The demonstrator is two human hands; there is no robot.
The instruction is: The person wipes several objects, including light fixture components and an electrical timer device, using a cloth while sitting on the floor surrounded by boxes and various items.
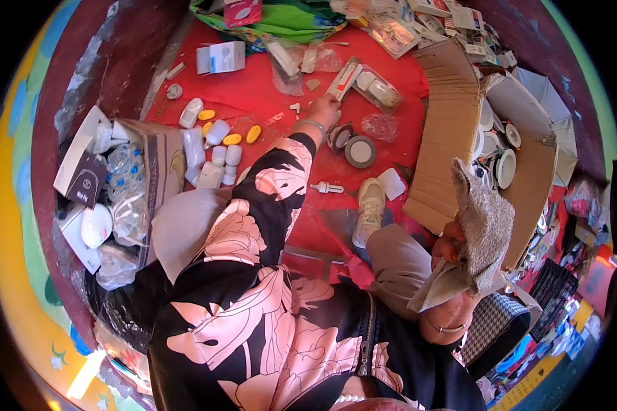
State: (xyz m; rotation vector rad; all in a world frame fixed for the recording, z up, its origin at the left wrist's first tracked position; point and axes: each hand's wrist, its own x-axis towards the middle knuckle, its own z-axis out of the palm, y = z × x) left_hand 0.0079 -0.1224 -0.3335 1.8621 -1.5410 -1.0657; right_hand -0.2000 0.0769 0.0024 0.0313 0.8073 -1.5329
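Observation:
My left hand [322,113], a bangle on its wrist, reaches out over the red sheet. Its fingers are closed at the lower end of a slim white box [342,79]. Right beside that box lies a clear plastic blister pack [377,89] with a pale item inside. Nearer to me are two round downlights, a grey-faced one [360,151] and a darker one [340,137] partly beneath my wrist. My right hand [448,244] grips a grey cloth [485,219], which hides part of the fingers, near the cardboard box.
At right an open cardboard box [449,137] holds several round white lights [505,168]. A second carton [163,161] with packaged goods stands at left. Yellow oval pieces [253,133], white bulbs [217,132] and a spiral bulb [327,188] lie on the red sheet [267,103].

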